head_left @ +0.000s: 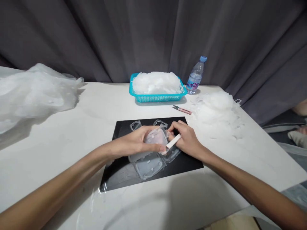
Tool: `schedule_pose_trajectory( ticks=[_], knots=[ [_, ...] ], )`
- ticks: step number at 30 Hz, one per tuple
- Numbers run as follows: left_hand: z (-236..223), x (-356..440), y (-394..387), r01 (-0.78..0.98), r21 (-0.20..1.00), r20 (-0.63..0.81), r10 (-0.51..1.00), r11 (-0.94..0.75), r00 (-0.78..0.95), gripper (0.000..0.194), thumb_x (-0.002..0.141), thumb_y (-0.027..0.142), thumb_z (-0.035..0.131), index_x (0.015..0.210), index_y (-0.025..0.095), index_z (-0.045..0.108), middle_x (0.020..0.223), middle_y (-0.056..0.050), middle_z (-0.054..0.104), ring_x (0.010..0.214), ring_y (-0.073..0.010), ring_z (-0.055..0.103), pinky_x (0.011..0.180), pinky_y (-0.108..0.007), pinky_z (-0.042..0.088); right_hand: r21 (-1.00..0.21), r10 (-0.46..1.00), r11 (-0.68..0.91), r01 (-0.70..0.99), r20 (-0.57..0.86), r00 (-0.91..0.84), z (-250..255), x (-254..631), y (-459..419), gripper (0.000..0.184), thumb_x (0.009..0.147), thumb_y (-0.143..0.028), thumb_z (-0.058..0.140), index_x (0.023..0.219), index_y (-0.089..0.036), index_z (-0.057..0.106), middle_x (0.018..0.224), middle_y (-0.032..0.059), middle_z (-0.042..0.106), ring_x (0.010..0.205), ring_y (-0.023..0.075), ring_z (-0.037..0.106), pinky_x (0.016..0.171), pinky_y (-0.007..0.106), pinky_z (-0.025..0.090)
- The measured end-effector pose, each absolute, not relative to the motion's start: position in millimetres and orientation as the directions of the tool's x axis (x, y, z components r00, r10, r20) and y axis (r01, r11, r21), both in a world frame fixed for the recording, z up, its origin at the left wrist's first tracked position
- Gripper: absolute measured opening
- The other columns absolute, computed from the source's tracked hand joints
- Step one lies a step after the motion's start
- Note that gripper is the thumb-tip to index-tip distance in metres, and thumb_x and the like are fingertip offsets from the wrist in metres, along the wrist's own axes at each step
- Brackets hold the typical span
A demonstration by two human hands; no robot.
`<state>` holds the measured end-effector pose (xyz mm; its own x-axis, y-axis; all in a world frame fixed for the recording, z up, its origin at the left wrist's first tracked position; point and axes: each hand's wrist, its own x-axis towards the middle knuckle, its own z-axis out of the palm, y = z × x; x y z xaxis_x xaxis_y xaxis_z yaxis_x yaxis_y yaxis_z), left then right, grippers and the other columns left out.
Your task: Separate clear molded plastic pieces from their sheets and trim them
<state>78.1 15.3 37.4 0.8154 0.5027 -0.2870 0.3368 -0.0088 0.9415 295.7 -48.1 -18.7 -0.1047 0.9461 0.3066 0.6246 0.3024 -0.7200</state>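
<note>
My left hand is closed round a translucent plastic piece, thumb along its near edge. At the piece's right edge, my right hand is closed on a slim, pale, flat-handled tool. Its working end is hidden, so I cannot tell its kind. Below both hands, another translucent plastic piece with small raised studs lies on a black mat. More clear pieces show partly beneath my fingers and at the mat's far edge, among them a looped one.
A blue basket heaped with white translucent pieces stands at the back, beside a water bottle. Pink-handled thread snips lie before a loose pile of pieces. A filled plastic bag rests at left; a dark curtain hangs behind.
</note>
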Motion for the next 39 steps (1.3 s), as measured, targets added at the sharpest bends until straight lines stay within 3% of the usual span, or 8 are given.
schedule_pose_trajectory(
  ticks=[4, 9, 15, 23, 27, 30, 34, 39],
  knots=[
    [27.6, 73.5, 28.6, 0.406, 0.903, -0.266, 0.561, -0.14, 0.784, 0.041, 0.076, 0.051, 0.088, 0.09, 0.017, 0.068, 0.073, 0.003, 0.058, 0.064, -0.0122, 0.051, 0.054, -0.022, 0.037, -0.705, 0.945, 0.328, 0.628, 0.236, -0.229, -14.3, 309.2, -44.1, 0.013, 0.088, -0.011, 0.068, 0.081, -0.022, 0.065, 0.085, 0.0011, 0.069, 0.087, 0.0207, 0.056, 0.076, 0.032, 0.043],
    [18.3, 71.3, 34.6, 0.395, 0.901, -0.237, 0.561, -0.177, 0.793, 0.043, 0.083, 0.055, 0.081, 0.099, 0.016, 0.076, 0.08, -0.002, 0.071, 0.069, -0.016, 0.06, 0.06, -0.024, 0.044, -0.821, 0.879, 0.395, 0.412, 0.206, -0.431, -1.4, 316.1, -50.2, 0.018, 0.097, -0.02, 0.068, 0.114, -0.023, 0.071, 0.104, 0.0035, 0.069, 0.092, 0.0187, 0.059, 0.086, 0.035, 0.05],
    [23.4, 71.1, 33.7, 0.308, 0.937, -0.184, 0.517, -0.164, 0.836, 0.038, 0.095, 0.054, 0.07, 0.1, 0.016, 0.079, 0.089, -0.005, 0.076, 0.076, -0.0173, 0.065, 0.067, -0.025, 0.048, -0.894, 0.917, 0.309, 0.324, 0.191, -0.35, 1.3, 309.0, -55.0, 0.016, 0.104, -0.031, 0.062, 0.1, -0.022, 0.075, 0.085, 0.0027, 0.072, 0.085, 0.0189, 0.063, 0.074, 0.032, 0.051],
    [30.0, 86.7, 8.7, 0.329, 0.93, -0.249, 0.382, -0.163, 0.89, 0.04, 0.092, 0.055, 0.074, 0.086, 0.016, 0.081, 0.075, -0.003, 0.07, 0.069, -0.0154, 0.058, 0.06, -0.024, 0.043, -0.836, 0.99, 0.112, 0.536, 0.142, 0.015, -23.1, 291.7, -40.5, 0.011, 0.088, -0.015, 0.066, 0.081, -0.021, 0.072, 0.083, 0.0017, 0.076, 0.082, 0.0198, 0.066, 0.075, 0.032, 0.047],
    [22.5, 88.3, 13.6, 0.267, 0.963, -0.219, 0.472, -0.037, 0.854, 0.038, 0.092, 0.053, 0.075, 0.091, 0.016, 0.08, 0.081, -0.003, 0.074, 0.069, -0.0146, 0.061, 0.061, -0.023, 0.045, -0.846, 0.993, 0.108, 0.522, 0.12, -0.01, -24.7, 296.5, -40.2, 0.005, 0.086, -0.021, 0.067, 0.09, -0.021, 0.071, 0.086, 0.0018, 0.075, 0.075, 0.0176, 0.061, 0.071, 0.031, 0.045],
    [17.1, 82.4, 25.2, 0.227, 0.969, -0.244, 0.534, 0.098, 0.81, 0.037, 0.094, 0.053, 0.074, 0.106, 0.018, 0.08, 0.092, -0.005, 0.079, 0.074, -0.0151, 0.067, 0.066, -0.023, 0.051, -0.833, 0.966, 0.211, 0.511, 0.256, 0.019, -19.4, 303.7, -45.9, 0.022, 0.084, -0.025, 0.072, 0.104, -0.022, 0.064, 0.096, 0.0027, 0.069, 0.072, 0.0159, 0.053, 0.069, 0.031, 0.045],
    [11.6, 78.6, 29.8, 0.194, 0.968, -0.25, 0.564, 0.159, 0.787, 0.038, 0.093, 0.052, 0.076, 0.11, 0.017, 0.075, 0.094, -0.005, 0.078, 0.076, -0.0153, 0.07, 0.069, -0.024, 0.054, -0.798, 0.927, 0.359, 0.483, 0.365, -0.087, -14.8, 305.5, -55.5, 0.009, 0.09, -0.023, 0.067, 0.096, -0.023, 0.06, 0.09, 0.0016, 0.061, 0.079, 0.017, 0.053, 0.074, 0.032, 0.046],
    [6.4, 79.5, 26.3, 0.182, 0.968, -0.251, 0.649, 0.173, 0.718, 0.04, 0.092, 0.055, 0.076, 0.102, 0.016, 0.071, 0.082, -0.002, 0.071, 0.067, -0.0137, 0.065, 0.061, -0.022, 0.052, -0.808, 0.939, 0.339, 0.482, 0.255, -0.232, -21.3, 299.1, -62.3, 0.027, 0.091, -0.03, 0.074, 0.111, -0.025, 0.057, 0.101, 0.0024, 0.061, 0.088, 0.018, 0.057, 0.081, 0.033, 0.048]
  ],
)
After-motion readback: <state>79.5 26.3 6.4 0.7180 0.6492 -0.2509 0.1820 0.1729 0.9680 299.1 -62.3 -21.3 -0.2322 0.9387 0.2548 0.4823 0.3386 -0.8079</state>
